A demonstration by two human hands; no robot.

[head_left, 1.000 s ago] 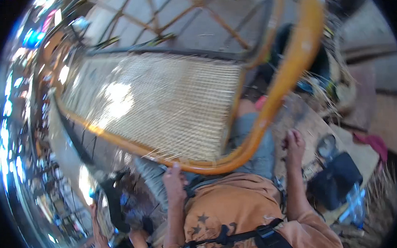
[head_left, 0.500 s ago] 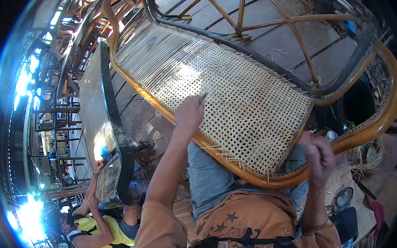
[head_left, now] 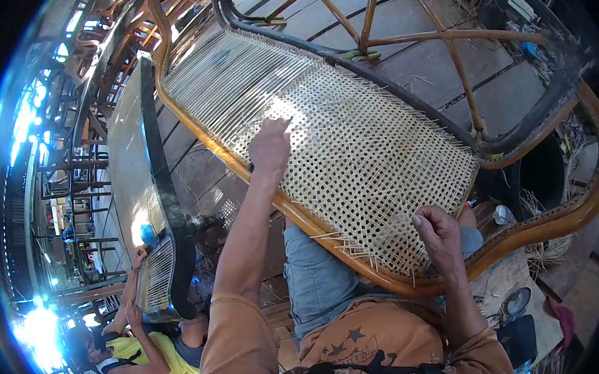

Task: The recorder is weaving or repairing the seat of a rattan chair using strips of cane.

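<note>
A cane panel [head_left: 372, 149], woven into an open mesh at its near right and strung with bare parallel strands at its far left, fills a brown and black rattan chair frame [head_left: 205, 139]. My left hand [head_left: 269, 146] is closed on a small pointed tool, over the sunlit edge of the mesh. One dark end of the tool shows behind the fist; its tip is hard to see. Above the near right of the mesh my right hand [head_left: 442, 239] is closed, thumb against forefinger. Whether a cane strand lies in that pinch cannot be made out.
To the left stands another caned piece with a black frame [head_left: 159, 167], where a person in a yellow top [head_left: 135, 355] works. A dark bucket [head_left: 541, 173] sits at the right, beside loose cane strands [head_left: 545, 255]. Rattan legs [head_left: 459, 70] stick out behind the panel.
My left hand has moved farther away and slightly left, still closed on the tool. My right hand has come in from the right frame edge to above the mesh.
</note>
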